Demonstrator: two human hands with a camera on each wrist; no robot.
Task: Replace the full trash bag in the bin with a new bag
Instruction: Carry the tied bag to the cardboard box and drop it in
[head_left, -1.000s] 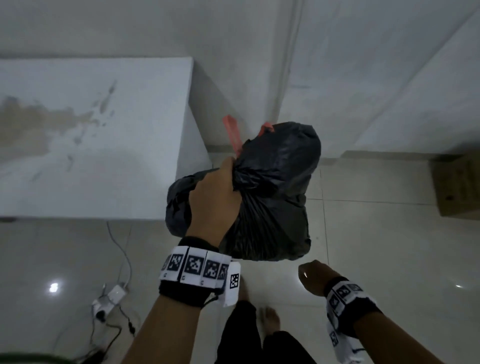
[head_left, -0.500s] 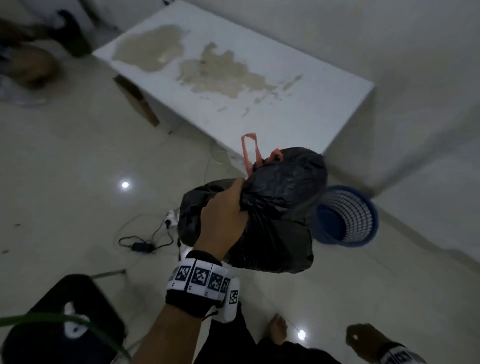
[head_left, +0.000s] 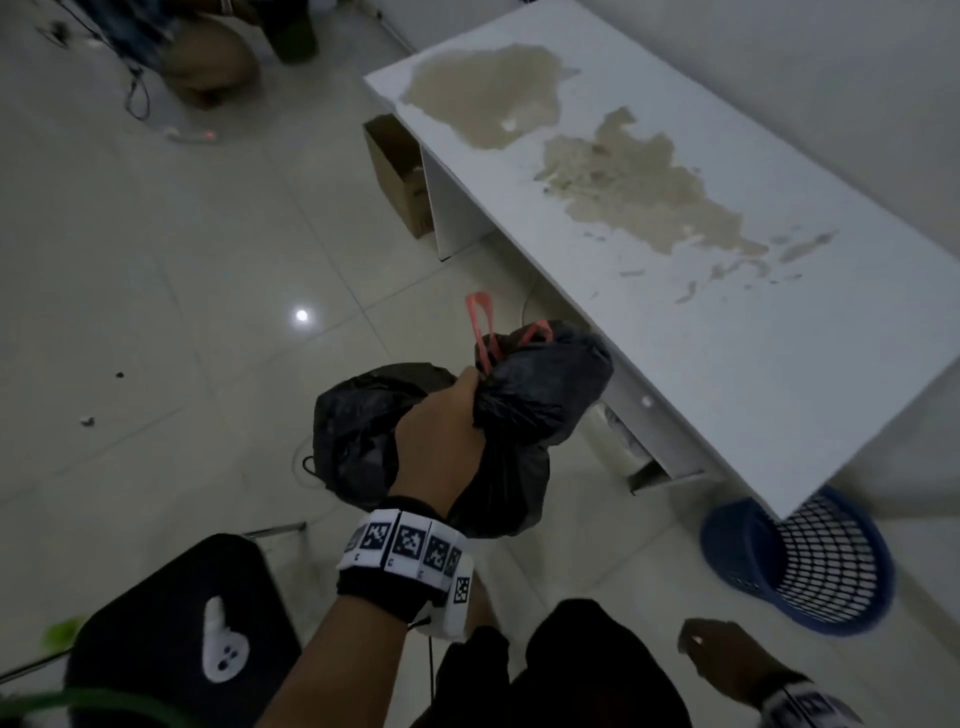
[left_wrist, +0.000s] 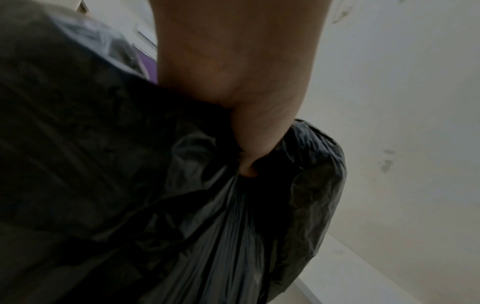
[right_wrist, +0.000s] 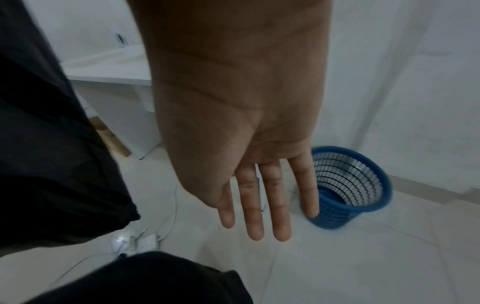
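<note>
My left hand (head_left: 441, 431) grips the gathered neck of a full black trash bag (head_left: 535, 395) and holds it off the floor in front of me. Red drawstring loops (head_left: 480, 332) stick up from its top. The left wrist view shows curled fingers (left_wrist: 246, 164) squeezing the bunched black plastic (left_wrist: 233, 236). A blue mesh bin (head_left: 826, 566) stands on the floor at the right, with no bag in it. My right hand (head_left: 722, 660) hangs low at my side; in the right wrist view its fingers (right_wrist: 255, 211) are straight and hold nothing, with the bin (right_wrist: 348, 187) beyond them.
A white table (head_left: 727, 322) with brown stains stands along the wall, its end above the bin. A cardboard box (head_left: 400, 171) sits under its far end. A black stool (head_left: 171, 629) with a white controller is at lower left. Cables and a power strip (right_wrist: 145, 242) lie on the tiled floor.
The head view has swung left and down, so the table now runs to the right and the bin sits at lower right. The left hand keeps its grip on the bag; the right hand dropped lower.
</note>
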